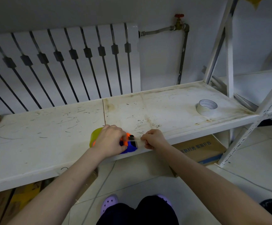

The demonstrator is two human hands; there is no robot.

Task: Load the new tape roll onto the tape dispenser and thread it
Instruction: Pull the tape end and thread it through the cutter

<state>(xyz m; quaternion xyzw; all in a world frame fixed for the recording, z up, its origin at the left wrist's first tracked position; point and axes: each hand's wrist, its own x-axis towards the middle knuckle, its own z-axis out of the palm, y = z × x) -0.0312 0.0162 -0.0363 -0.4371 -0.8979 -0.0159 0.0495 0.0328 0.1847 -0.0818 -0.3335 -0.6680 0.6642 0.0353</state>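
Observation:
A blue and orange tape dispenser [129, 147] lies at the front edge of the white shelf [50, 127]. A yellowish tape roll [95, 135] sits on it, mostly hidden behind my left hand [110, 141], which grips the dispenser's body. My right hand [153, 138] pinches the free end of the clear tape strip [134, 140], stretched from the dispenser's orange head toward the right. A whitish, nearly spent tape roll [206, 107] lies flat at the shelf's far right, apart from both hands.
A radiator [63, 62] and a pipe with a red valve [179, 21] stand behind the shelf. The rack's white uprights [229, 54] rise at the right. Cardboard boxes [201, 150] sit under the shelf. My knees and purple clogs [109, 202] are on the tiled floor.

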